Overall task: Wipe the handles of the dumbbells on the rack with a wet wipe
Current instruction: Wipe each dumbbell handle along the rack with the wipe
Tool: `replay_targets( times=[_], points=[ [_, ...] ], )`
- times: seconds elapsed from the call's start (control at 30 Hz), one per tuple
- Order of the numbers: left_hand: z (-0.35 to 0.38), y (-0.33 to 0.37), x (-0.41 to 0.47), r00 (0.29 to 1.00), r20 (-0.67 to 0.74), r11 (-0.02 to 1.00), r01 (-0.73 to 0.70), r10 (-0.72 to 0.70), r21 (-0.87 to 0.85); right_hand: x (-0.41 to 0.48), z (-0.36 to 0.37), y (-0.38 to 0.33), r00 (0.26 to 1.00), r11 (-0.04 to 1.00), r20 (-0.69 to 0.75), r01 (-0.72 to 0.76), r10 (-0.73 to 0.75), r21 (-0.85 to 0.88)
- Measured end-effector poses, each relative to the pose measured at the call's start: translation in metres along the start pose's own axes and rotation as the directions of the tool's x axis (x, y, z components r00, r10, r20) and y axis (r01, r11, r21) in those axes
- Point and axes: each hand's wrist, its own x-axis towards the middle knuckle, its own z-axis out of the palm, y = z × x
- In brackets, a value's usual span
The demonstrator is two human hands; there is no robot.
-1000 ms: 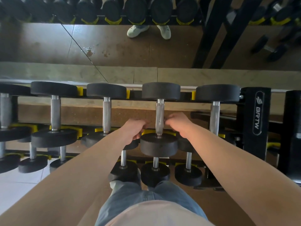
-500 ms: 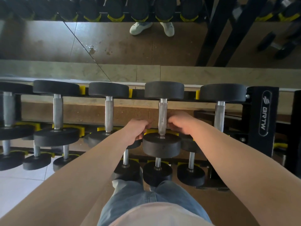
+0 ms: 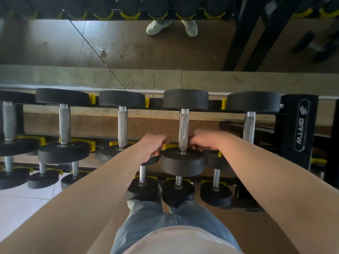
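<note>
Left hand [image 3: 153,146] and right hand [image 3: 204,140] flank the knurled steel handle [image 3: 183,128], both curled; hold unclear.

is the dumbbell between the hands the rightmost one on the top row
No, one more dumbbell sits right of the handle between the left hand and right hand, beside the BRTW upright.

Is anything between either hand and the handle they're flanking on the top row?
Nothing visible stands in the way. The left hand and right hand sit close on either side of the handle, at its near end just above the black head. Whether they touch it is unclear.
</note>
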Motion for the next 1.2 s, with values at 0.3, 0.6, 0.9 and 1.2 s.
replay_targets(
  times=[0.3, 0.6, 0.9, 1.2],
  points=[
    [-0.003, 0.002, 0.004, 1.000, -0.003, 1.000, 0.027, -0.027, 0.000, 0.010, -0.007, -0.003, 0.977, 0.666, -0.214, 0.158, 0.003, 0.729],
    [0.002, 0.002, 0.003, 1.000, 0.001, 1.000, 0.012, -0.012, 0.013, 0.001, 0.003, 0.004, 0.999, 0.997, -0.029, 0.012, -0.014, -0.074],
    [0.006, 0.002, -0.001, 1.000, 0.007, 0.999, -0.010, 0.009, 0.032, 0.005, 0.001, 0.006, 0.997, 0.778, -0.063, 0.081, -0.054, 0.623],
    [0.002, 0.000, -0.006, 1.000, -0.004, 0.999, -0.007, 0.007, 0.051, 0.000, -0.003, -0.007, 1.000, 0.983, -0.027, 0.003, 0.002, 0.183]
  ],
)
